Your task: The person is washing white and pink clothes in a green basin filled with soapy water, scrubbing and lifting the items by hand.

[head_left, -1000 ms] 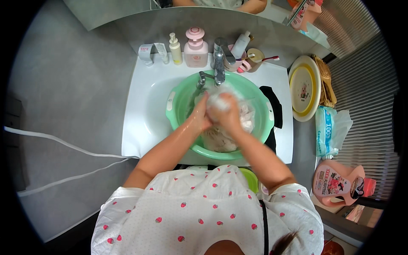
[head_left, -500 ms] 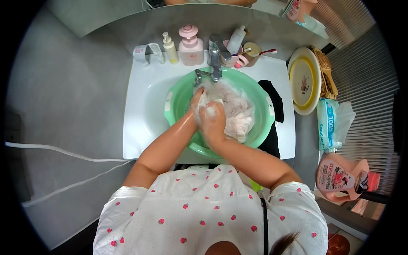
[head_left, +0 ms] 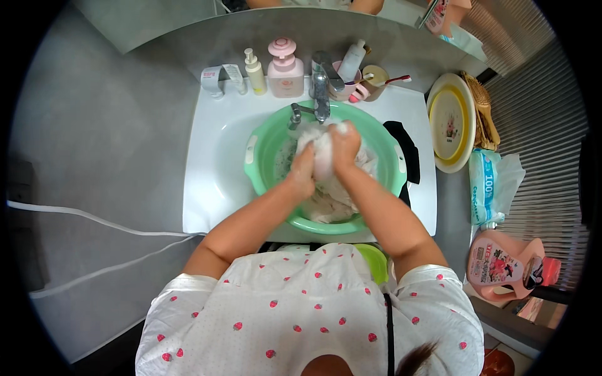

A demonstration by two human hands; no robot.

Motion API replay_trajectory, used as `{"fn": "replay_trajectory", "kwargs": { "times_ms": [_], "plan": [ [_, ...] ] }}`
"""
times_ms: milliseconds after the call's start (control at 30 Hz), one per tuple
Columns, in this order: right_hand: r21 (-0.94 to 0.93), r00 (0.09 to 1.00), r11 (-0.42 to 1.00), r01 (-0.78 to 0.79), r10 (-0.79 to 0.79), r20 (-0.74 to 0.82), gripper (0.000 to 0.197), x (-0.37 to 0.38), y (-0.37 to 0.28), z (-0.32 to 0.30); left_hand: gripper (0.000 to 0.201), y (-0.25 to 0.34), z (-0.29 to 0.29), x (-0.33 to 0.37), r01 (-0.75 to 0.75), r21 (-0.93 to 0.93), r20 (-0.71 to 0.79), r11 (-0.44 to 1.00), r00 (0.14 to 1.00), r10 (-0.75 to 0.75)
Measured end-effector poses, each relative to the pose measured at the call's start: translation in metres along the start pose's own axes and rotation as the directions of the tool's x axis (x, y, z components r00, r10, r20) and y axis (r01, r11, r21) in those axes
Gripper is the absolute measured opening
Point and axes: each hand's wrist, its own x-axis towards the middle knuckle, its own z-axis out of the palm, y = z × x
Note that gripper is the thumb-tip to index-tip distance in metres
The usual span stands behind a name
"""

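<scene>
Inside the green plastic basin [head_left: 326, 229], slightly toward 12 o'clock from its middle, is the bunched white wet cloth [head_left: 322, 155]. The left hand [head_left: 303, 170] grips it from 8 o'clock, the right hand [head_left: 345, 146] from 2 o'clock, both with fingers curled tightly around it. At 12 o'clock stands the chrome faucet [head_left: 320, 95].

The area is a home bathroom. Identifying fixtures are a white washbasin [head_left: 216, 156], a faucet [head_left: 320, 94] and a wall mirror [head_left: 157, 22]. Toiletries include toothbrushes [head_left: 395, 80] and a pink pump bottle [head_left: 286, 81].
</scene>
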Motion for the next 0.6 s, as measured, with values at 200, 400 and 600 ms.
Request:
{"fn": "replay_trajectory", "kwargs": {
  "times_ms": [200, 400, 600],
  "plan": [
    [0.028, 0.961, 0.964, 0.264, -0.261, -0.088, 0.007, -0.063, 0.018, 0.03, 0.032, 0.011, -0.031, 0.029, -0.079, -0.083, 0.511, 0.993, 0.852, 0.11],
    [-0.047, 0.996, 0.996, -0.082, 0.08, -0.031, 0.018, 0.023, 0.013, -0.01, 0.031, -0.011, -0.004, 0.01, 0.05, -0.184, 0.199, 0.982, 0.98, -0.013],
    [0.217, 0.98, 0.956, -0.2, 0.199, 0.028, 0.016, 0.045, 0.017, -0.026, 0.049, 0.018, -0.006, 0.003, 0.255, -0.293, -0.015, 0.922, 0.962, -0.271]
  ]
}}
